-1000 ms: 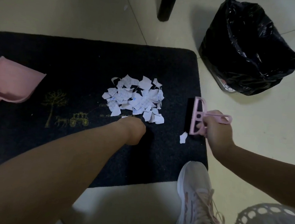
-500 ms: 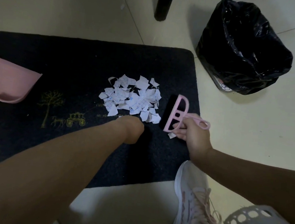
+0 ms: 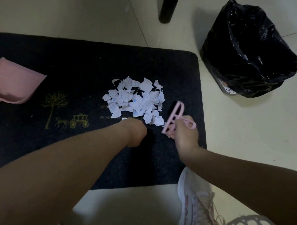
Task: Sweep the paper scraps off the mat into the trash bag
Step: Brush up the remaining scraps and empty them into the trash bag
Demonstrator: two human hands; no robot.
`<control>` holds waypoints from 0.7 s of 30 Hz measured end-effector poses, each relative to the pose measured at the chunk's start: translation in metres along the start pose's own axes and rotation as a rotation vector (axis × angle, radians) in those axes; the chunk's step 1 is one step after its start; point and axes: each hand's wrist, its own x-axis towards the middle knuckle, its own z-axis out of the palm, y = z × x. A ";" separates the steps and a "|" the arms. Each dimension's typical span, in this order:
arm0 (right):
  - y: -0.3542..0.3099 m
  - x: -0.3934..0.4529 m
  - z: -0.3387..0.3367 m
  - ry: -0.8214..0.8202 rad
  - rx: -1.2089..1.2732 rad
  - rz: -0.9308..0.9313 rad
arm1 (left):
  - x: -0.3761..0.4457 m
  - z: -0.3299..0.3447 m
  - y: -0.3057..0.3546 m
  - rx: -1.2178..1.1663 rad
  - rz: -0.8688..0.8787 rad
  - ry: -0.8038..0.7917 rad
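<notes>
A pile of white paper scraps (image 3: 136, 100) lies on the dark mat (image 3: 76, 61), right of its middle. My right hand (image 3: 184, 135) grips the handle of a small pink brush (image 3: 173, 114), whose black bristles touch the pile's right edge. My left forearm reaches to the pile's near edge; my left hand (image 3: 135, 132) is bent under the wrist, and its fingers are hidden. The black trash bag (image 3: 248, 53) stands open on the floor beyond the mat's far right corner.
A pink dustpan (image 3: 10, 86) lies on the mat's left side, mouth toward the pile. A dark furniture leg (image 3: 168, 4) stands on the tiles behind the mat. My white shoe (image 3: 195, 206) is on the floor by the mat's near right corner.
My right hand has carried the brush left, from the mat's right edge to the pile, pushing a stray scrap along. The left arm has stayed put.
</notes>
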 end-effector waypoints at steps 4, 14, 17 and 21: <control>-0.014 0.004 0.022 -0.050 0.030 -0.052 | 0.001 0.001 -0.001 -0.007 0.003 0.018; -0.055 0.025 0.008 0.072 -0.177 -0.235 | -0.006 0.004 -0.008 -0.123 0.004 0.104; -0.068 0.041 0.012 0.158 -0.428 -0.405 | -0.015 0.002 -0.013 -0.190 -0.013 0.274; -0.073 0.055 0.031 0.115 -0.817 -0.505 | -0.023 0.001 -0.033 -0.178 -0.250 0.524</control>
